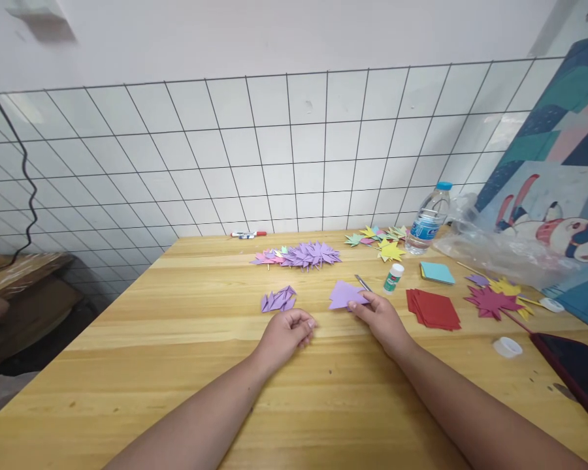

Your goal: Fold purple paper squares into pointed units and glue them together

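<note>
Between the thumb and fingers of my right hand is a purple piece of folded paper, held by its right edge just over the table. My left hand rests to the left of it, fingers loosely bent and a little apart, with nothing seen in them. Just beyond the left hand lies a small group of folded purple paper pieces. Past my right hand are a pen, partly hidden, and an upright glue stick with a white cap.
Purple paper leaves are heaped farther back, near a marker. Rightward are red paper squares, a blue-topped paper stack, a dark red paper leaf, a tape roll and a water bottle. A tiled wall borders the table.
</note>
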Motion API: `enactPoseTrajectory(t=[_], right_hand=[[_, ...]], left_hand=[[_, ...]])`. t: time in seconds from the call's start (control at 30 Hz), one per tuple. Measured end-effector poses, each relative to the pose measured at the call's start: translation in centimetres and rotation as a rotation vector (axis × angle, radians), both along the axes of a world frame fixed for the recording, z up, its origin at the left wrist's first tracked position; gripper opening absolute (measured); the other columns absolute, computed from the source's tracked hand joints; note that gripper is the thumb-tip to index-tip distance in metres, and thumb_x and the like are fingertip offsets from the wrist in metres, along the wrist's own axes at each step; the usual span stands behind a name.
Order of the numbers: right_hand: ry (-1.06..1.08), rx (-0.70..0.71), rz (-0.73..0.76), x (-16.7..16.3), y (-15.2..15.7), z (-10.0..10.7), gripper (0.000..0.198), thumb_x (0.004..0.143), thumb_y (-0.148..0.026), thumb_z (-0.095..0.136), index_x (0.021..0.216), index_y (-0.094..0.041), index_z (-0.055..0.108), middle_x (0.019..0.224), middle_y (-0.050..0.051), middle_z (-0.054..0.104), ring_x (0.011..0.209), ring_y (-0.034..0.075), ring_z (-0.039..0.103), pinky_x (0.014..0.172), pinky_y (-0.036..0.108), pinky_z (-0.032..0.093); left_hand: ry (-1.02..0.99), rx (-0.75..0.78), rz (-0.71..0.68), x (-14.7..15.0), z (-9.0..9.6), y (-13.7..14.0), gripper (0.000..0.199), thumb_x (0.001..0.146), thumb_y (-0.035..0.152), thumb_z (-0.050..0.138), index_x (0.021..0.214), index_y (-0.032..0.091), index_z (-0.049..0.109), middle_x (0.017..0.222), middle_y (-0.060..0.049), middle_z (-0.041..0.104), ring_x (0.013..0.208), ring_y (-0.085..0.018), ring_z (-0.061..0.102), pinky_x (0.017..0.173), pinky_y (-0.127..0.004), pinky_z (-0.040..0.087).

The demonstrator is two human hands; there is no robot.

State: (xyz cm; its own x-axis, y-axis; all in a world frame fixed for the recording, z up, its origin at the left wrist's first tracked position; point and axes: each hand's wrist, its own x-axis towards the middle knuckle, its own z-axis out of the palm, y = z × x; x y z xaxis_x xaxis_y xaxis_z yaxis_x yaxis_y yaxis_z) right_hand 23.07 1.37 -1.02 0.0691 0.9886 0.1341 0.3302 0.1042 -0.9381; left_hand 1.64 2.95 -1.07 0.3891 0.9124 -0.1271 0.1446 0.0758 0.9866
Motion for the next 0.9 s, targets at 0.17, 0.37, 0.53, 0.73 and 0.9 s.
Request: enactPoseTrajectory(t=[0.17,0.37,0.53,0.73,0.9], right_hand=[[-0.141,0.012,0.148,-1.4,-0.8,0.6,0.022,0.077,-0.039,0.056,0.079,-0.017,0.061,0.076,0.004,0.062,0.068,0.018,0.057,0.06,0.027,0.043],[-0.402,0.192,0.251,-1.9,-1.4,1.0,0.013,0.081,-0.028,0.054,0.08,-0.019,0.063,0.077,0.004,0.062,0.073,0.017,0.056,0.067,0.027,0.043],[-0.467,0.225,0.232,-1.8,-1.4,1.0,0.012,0.082,-0.025,0.053,0.085,-0.019,0.064,0.078,0.004,0.062,0.074,0.016,0.055,0.066,0.027,0.043],[-0.474,0.25,0.28,-1.9,-1.6,1.0,0.013,0.08,-0.016,0.052,0.085,-0.021,0.063,0.082,0.003,0.063,0.077,0.015,0.056,0.067,0.026,0.043],[-0.55,0.247,0.264,-2.0,-1.6,1.0,0.011,0.082,-0.021,0.053,0.084,-0.02,0.064,0.078,0.003,0.062,0.074,0.016,0.055,0.068,0.028,0.042]], left_hand=[[-0.039,-0.019,-0.035,0.1,0.1,0.0,0.04,0.076,0.05,0.054,0.083,0.011,0.061,0.061,-0.001,0.059,0.05,-0.009,0.051,0.049,-0.02,0.037],[-0.045,0.008,-0.172,-0.2,0.1,0.0,0.04,0.076,0.048,0.056,0.087,0.01,0.064,0.07,-0.005,0.064,0.056,-0.009,0.053,0.055,-0.021,0.041],[-0.074,0.013,-0.246,-0.5,0.4,0.1,0.04,0.076,0.044,0.059,0.095,0.01,0.065,0.077,-0.008,0.066,0.061,-0.011,0.056,0.057,-0.021,0.042],[-0.076,0.001,-0.218,-0.4,0.3,0.0,0.036,0.072,0.041,0.064,0.094,0.011,0.066,0.075,-0.005,0.065,0.062,-0.01,0.056,0.059,-0.021,0.042],[-0.083,0.019,-0.222,-0.5,0.3,0.1,0.037,0.078,0.044,0.057,0.091,0.011,0.066,0.076,-0.007,0.065,0.061,-0.01,0.055,0.055,-0.02,0.041]])
